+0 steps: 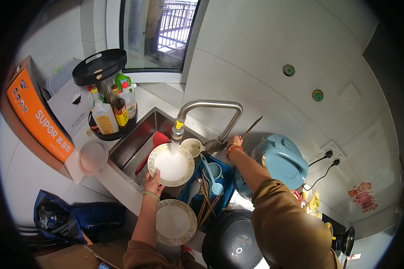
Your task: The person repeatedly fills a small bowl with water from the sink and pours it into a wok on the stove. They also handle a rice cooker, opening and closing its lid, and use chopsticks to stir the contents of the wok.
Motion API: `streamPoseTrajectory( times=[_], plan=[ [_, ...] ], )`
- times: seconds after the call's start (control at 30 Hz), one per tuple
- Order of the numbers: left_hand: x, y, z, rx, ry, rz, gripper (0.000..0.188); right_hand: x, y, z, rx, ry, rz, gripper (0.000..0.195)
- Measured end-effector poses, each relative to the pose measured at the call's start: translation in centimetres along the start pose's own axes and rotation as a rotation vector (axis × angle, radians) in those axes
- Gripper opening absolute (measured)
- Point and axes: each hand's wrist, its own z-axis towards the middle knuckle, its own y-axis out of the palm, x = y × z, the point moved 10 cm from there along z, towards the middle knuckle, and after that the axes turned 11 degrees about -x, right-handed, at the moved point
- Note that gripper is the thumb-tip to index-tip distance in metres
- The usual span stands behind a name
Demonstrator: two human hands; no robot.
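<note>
My left hand (153, 184) grips the near rim of a white plate (172, 165) with a patterned border. Water runs from the steel faucet (211, 103) onto this plate, which is tilted above the steel sink (128, 153). My right hand (235, 141) is at the faucet's base, with its fingers partly hidden. Thin dark sticks (252, 126) jut out beyond this hand; whether it holds them or the faucet lever is unclear. Behind the held plate lie a red-handled utensil (158, 139) and a small white strainer or cup (192, 148). A second patterned plate (176, 222) sits at the near counter edge.
A blue rack (227, 171) holds chopsticks, spoons and a cup beside the sink. To its right stand a light-blue rice cooker (286, 161) and a black pan (234, 238). Bottles crowd a black tiered stand (112, 134) at left, near an orange box (40, 114).
</note>
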Motion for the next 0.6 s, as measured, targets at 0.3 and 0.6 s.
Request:
streamPoseTrajectory(
  times=[0.3,0.6],
  plan=[
    [-0.4,-0.6,0.1,0.024,-0.046,0.024,0.03,2.9,-2.2,-4.1,-0.332,-0.324,0.35,0.02],
    [-0.4,-1.2,0.7,0.02,-0.031,0.013,0.032,2.7,-1.8,-1.8,-0.125,-0.123,0.269,0.02]
  ],
)
